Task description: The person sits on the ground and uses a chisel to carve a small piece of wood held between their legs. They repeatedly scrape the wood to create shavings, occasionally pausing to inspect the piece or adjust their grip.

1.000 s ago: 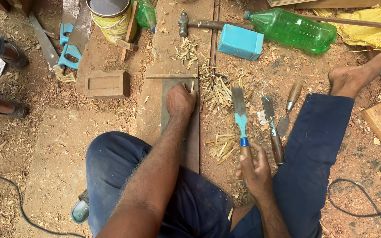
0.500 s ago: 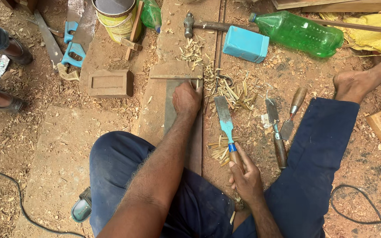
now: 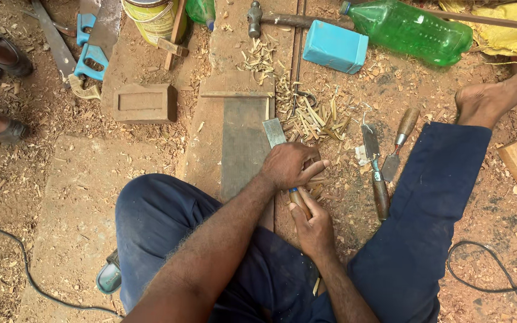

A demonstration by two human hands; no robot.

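Gripping a wide chisel [image 3: 275, 133] at mid-frame, the left hand [image 3: 288, 165] is folded over its blade and the right hand [image 3: 313, 226] wrapped round the handle, with the edge laid on the right margin of the recessed grey board [image 3: 243, 143]. Judged as the paring step; the next stroke calls for a low, steady push along that margin. Shavings [image 3: 312, 113] crowd the right edge, two spare chisels [image 3: 378, 173] lie just right, while a blue block [image 3: 335, 46], green bottle [image 3: 411, 30] and hammer [image 3: 270, 18] lie along the top, well apart.
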